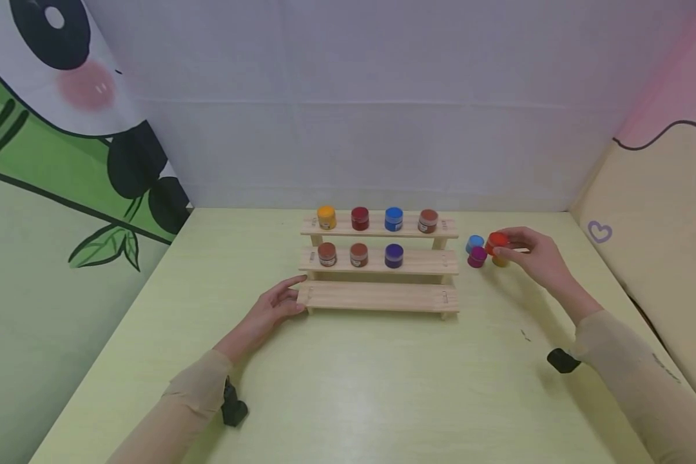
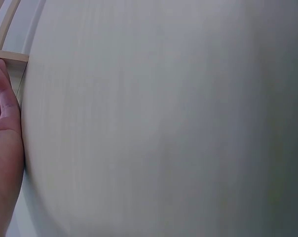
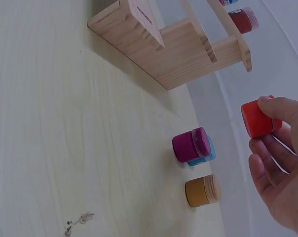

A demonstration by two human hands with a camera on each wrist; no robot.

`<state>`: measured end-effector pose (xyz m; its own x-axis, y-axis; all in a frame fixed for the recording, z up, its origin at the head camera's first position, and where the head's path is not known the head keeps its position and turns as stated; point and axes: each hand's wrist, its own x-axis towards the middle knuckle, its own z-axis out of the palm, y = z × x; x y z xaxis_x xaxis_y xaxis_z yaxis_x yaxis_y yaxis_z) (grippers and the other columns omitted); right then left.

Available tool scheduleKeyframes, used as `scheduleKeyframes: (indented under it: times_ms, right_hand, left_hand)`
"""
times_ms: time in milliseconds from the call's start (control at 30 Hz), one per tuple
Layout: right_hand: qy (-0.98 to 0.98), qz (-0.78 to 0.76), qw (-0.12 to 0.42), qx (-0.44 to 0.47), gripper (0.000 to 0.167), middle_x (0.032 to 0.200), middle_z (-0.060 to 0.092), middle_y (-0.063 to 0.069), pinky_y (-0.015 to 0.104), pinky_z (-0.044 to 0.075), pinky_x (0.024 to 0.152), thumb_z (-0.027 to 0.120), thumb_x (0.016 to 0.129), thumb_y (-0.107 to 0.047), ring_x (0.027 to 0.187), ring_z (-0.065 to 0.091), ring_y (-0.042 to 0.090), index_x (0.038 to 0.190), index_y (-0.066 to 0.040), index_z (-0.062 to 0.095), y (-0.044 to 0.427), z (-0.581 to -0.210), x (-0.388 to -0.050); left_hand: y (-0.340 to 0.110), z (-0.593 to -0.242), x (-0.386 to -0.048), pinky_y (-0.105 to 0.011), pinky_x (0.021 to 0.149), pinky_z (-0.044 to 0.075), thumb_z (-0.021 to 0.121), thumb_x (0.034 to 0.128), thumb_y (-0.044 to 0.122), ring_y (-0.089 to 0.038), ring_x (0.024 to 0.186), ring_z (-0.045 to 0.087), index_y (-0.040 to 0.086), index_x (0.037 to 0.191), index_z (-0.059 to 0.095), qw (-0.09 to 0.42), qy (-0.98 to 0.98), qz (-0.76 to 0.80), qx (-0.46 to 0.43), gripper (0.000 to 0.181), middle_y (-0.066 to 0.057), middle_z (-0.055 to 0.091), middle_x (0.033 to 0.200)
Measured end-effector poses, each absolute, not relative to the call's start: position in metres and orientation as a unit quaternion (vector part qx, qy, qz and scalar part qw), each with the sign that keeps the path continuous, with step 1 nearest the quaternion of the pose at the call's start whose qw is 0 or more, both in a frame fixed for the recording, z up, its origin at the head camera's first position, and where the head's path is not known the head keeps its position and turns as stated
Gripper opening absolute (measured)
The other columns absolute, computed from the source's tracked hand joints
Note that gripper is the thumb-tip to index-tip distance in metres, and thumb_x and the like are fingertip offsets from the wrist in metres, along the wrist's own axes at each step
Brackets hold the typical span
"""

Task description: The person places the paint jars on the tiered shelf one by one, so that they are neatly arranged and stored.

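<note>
My right hand (image 1: pixel 536 258) pinches a small red paint jar (image 3: pixel 257 118) between thumb and fingers, raised over the table. Below it stand a purple jar (image 3: pixel 189 145), a light blue jar (image 1: pixel 474 243) and an ochre jar (image 3: pixel 201 191). A three-step wooden rack (image 1: pixel 377 296) is in the middle. My left hand (image 1: pixel 272 306) holds the left end of its lowest step, thumb in front and index finger behind. The top step carries yellow (image 1: pixel 327 218), dark red (image 1: pixel 360 218), blue (image 1: pixel 394 219) and brown jars (image 1: pixel 428 221). Two brown jars (image 1: pixel 327 254) and a dark blue jar (image 1: pixel 394 256) occupy the middle step.
A pale wood-grain table (image 1: pixel 348 386) lies under everything. Behind it hangs a plain light cloth (image 1: pixel 383 148). Printed cartoon panels stand at the left (image 1: pixel 64 290) and right (image 1: pixel 661 212) sides. A dark smudge (image 3: pixel 80 219) marks the tabletop near the right arm.
</note>
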<state>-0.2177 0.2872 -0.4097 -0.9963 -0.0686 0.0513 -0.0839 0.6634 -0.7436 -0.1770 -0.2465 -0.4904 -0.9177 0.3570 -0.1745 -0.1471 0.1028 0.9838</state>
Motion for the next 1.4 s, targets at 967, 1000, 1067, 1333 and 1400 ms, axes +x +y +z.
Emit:
scheduleKeyframes:
  times_ms: [967, 1000, 1067, 1333, 1400]
  right_hand:
    - [-0.892, 0.44, 0.057, 0.091, 0.046, 0.118, 0.067, 0.013, 0.011, 0.05, 0.075, 0.07, 0.092, -0.035, 0.091, 0.061, 0.001, 0.131, -0.013, 0.06, 0.231, -0.396, -0.201]
    - [-0.892, 0.44, 0.054, 0.095, 0.047, 0.119, 0.066, 0.013, 0.012, 0.051, 0.074, 0.07, 0.092, -0.034, 0.091, 0.061, 0.004, 0.132, -0.012, 0.06, 0.228, -0.396, -0.201]
    - [-0.892, 0.44, 0.048, 0.098, 0.046, 0.12, 0.066, 0.013, 0.013, 0.052, 0.072, 0.07, 0.092, -0.033, 0.09, 0.062, 0.012, 0.131, -0.012, 0.06, 0.223, -0.397, -0.199]
    - [-0.894, 0.434, 0.041, 0.108, 0.044, 0.117, 0.068, 0.01, 0.016, 0.049, 0.07, 0.073, 0.09, -0.031, 0.088, 0.06, 0.019, 0.13, -0.014, 0.062, 0.204, -0.402, -0.197]
    - [-0.893, 0.433, 0.039, 0.117, 0.044, 0.117, 0.069, 0.01, 0.016, 0.048, 0.07, 0.073, 0.09, -0.03, 0.087, 0.059, 0.021, 0.13, -0.014, 0.063, 0.2, -0.404, -0.197]
  left_hand:
    - [-0.248, -0.498, -0.182, -0.02, 0.09, 0.052, 0.06, 0.0979, 0.012, -0.006, 0.105, 0.063, 0.015, 0.154, 0.032, 0.187, 0.716, 0.667, 0.086, 0.063, 0.0, 0.06, 0.119]
    - [-0.248, -0.498, -0.182, -0.02, 0.09, 0.052, 0.06, 0.0979, 0.013, -0.006, 0.105, 0.063, 0.015, 0.154, 0.032, 0.187, 0.717, 0.666, 0.086, 0.063, 0.0, 0.06, 0.12]
    - [-0.248, -0.497, -0.182, -0.02, 0.09, 0.052, 0.06, 0.098, 0.013, -0.006, 0.106, 0.063, 0.015, 0.154, 0.032, 0.186, 0.718, 0.665, 0.085, 0.063, 0.0, 0.06, 0.12]
    - [-0.248, -0.497, -0.182, -0.02, 0.09, 0.052, 0.061, 0.0977, 0.013, -0.006, 0.105, 0.064, 0.014, 0.154, 0.032, 0.185, 0.719, 0.665, 0.085, 0.063, 0.0, 0.061, 0.12]
    - [-0.248, -0.497, -0.182, -0.02, 0.09, 0.052, 0.061, 0.0977, 0.013, -0.006, 0.105, 0.064, 0.015, 0.154, 0.032, 0.186, 0.719, 0.664, 0.083, 0.063, 0.0, 0.06, 0.12]
